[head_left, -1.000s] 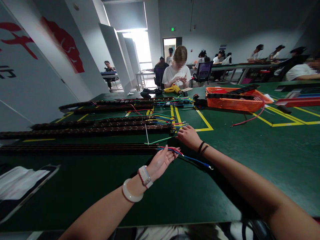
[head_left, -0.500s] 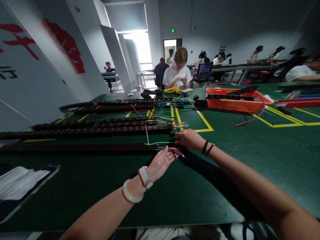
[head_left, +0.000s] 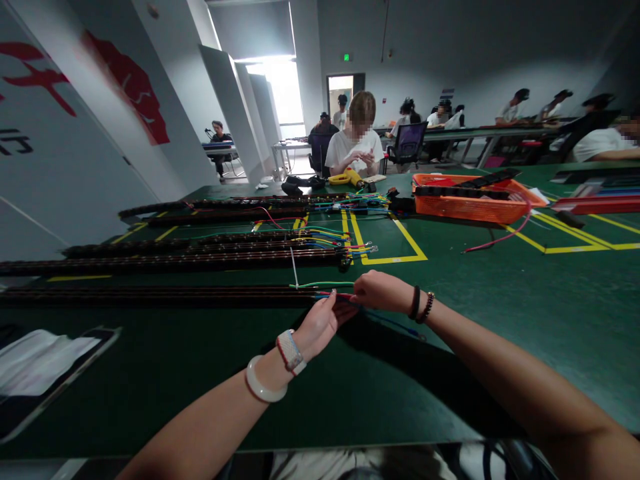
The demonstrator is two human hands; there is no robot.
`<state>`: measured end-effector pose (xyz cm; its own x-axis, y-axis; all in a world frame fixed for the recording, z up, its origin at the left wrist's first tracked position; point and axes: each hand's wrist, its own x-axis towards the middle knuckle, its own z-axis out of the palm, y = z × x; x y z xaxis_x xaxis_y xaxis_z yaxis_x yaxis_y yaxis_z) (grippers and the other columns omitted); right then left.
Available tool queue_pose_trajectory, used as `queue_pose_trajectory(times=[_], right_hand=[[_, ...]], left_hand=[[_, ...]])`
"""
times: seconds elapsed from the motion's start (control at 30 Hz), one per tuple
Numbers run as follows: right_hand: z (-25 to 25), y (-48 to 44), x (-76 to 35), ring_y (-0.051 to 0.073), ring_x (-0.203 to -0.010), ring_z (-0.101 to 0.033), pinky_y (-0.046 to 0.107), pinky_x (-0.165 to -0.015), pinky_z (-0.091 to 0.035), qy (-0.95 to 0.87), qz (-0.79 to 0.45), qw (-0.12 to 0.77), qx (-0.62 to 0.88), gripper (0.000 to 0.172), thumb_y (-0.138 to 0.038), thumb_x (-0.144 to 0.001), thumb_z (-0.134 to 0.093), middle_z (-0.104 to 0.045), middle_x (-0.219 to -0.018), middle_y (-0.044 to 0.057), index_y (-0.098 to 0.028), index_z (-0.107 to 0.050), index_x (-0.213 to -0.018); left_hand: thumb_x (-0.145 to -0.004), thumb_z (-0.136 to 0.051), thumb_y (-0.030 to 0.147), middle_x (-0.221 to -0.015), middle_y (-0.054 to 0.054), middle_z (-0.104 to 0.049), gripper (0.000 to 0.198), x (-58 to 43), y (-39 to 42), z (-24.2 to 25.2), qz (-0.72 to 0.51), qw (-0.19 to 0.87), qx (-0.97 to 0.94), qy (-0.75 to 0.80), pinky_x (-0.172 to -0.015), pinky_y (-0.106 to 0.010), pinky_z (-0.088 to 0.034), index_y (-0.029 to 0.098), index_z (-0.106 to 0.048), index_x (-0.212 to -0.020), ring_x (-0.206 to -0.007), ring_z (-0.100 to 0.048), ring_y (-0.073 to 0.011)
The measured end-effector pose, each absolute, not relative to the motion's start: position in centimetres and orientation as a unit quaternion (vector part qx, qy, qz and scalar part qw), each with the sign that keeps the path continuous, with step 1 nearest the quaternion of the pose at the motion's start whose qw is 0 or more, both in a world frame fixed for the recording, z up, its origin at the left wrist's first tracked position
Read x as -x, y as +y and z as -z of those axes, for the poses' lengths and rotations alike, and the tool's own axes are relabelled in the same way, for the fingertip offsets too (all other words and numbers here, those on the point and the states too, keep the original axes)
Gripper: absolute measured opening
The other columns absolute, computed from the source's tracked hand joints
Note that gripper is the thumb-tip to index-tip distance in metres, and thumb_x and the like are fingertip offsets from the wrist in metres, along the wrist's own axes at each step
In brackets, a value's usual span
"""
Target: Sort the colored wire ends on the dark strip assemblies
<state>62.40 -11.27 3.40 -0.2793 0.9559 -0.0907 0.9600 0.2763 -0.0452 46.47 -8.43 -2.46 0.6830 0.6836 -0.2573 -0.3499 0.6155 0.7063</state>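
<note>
The nearest long black cable bundle (head_left: 200,297) lies across the green table, with coloured wires coming out of its right end. My left hand (head_left: 323,325) is closed around the red and blue wires (head_left: 325,294), thumb on top. My right hand (head_left: 377,291) is closed at the wire ends just right of it, its fingers curled around wires partly hidden by the hand. A dark blue wire (head_left: 393,322) runs out to the right beneath my right wrist. Behind the bundle lies a green wire (head_left: 323,285), with a white cable tie (head_left: 294,268) standing up near its left end.
More black cable bundles (head_left: 225,257) with bare coloured ends lie farther back. An orange basket (head_left: 465,210) stands at the back right near a yellow heat gun (head_left: 347,179). A tablet-like tray with white paper (head_left: 45,360) is at left. A co-worker (head_left: 354,148) sits across the table.
My right hand has come down and slightly right onto the wires at the left hand. A dark blue wire now shows to the right. The left hand stays nearly still.
</note>
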Motion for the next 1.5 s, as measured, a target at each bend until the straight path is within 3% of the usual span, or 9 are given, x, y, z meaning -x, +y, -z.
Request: queue_pose_trajectory(times=[0.23,0.77,1.07,1.33,1.5], right_hand=[[-1.6,-9.3,-63.8,0.02,-0.075,-0.064,0.028,-0.064,-0.042,0.84,-0.082,0.041,-0.535,0.024,-0.023,-0.091,-0.044,-0.068,-0.083,0.013,-0.011,-0.063,-0.088],[-0.4,-8.8,-64.3,0.019,-0.082,-0.062,0.03,-0.074,-0.039,0.858,-0.102,0.029,-0.503,0.021,-0.025,-0.091,-0.046,-0.067,-0.087,0.01,-0.014,-0.064,-0.087],[-1.2,-9.1,-64.8,0.014,-0.071,-0.057,0.023,-0.06,-0.033,0.83,-0.003,-0.027,-0.557,0.023,-0.038,-0.083,-0.059,-0.065,-0.08,0.006,-0.015,-0.065,-0.079],[-4.6,-10.6,-64.7,0.008,-0.053,-0.045,0.021,-0.051,-0.026,0.764,0.057,-0.113,-0.633,0.036,-0.039,-0.092,-0.043,-0.06,-0.062,0.002,-0.014,-0.064,-0.076],[-6.6,-12.7,-63.7,0.006,-0.044,-0.045,0.02,-0.046,-0.028,0.76,0.164,-0.025,-0.628,0.044,-0.045,-0.088,-0.045,-0.059,-0.052,0.0,-0.015,-0.064,-0.062]], left_hand=[[-0.092,-0.041,0.029,-0.082,-0.015,-0.068,0.031,-46.3,-8.6,2.3,-0.282,0.846,-0.352,0.284,-0.087,-0.04,-0.047,0.008,-0.062,-0.081,-0.08,-0.066,-0.0212],[-0.091,-0.041,0.023,-0.079,-0.015,-0.068,0.028,-46.3,-8.8,1.7,-0.27,0.851,-0.329,0.306,-0.082,-0.035,-0.048,0.008,-0.061,-0.077,-0.077,-0.066,-0.0204],[-0.088,-0.042,0.02,-0.086,-0.017,-0.069,0.025,-46.2,-8.7,1.5,-0.254,0.849,-0.347,0.307,-0.084,-0.036,-0.048,0.008,-0.061,-0.078,-0.082,-0.066,-0.0221],[-0.088,-0.042,0.019,-0.085,-0.015,-0.069,0.025,-46.3,-8.7,1.7,-0.259,0.856,-0.337,0.294,-0.086,-0.037,-0.047,0.008,-0.062,-0.08,-0.081,-0.066,-0.021],[-0.089,-0.042,0.021,-0.081,-0.012,-0.07,0.026,-46.2,-8.7,2.1,-0.271,0.857,-0.324,0.294,-0.087,-0.037,-0.047,0.009,-0.063,-0.08,-0.078,-0.066,-0.0197]])
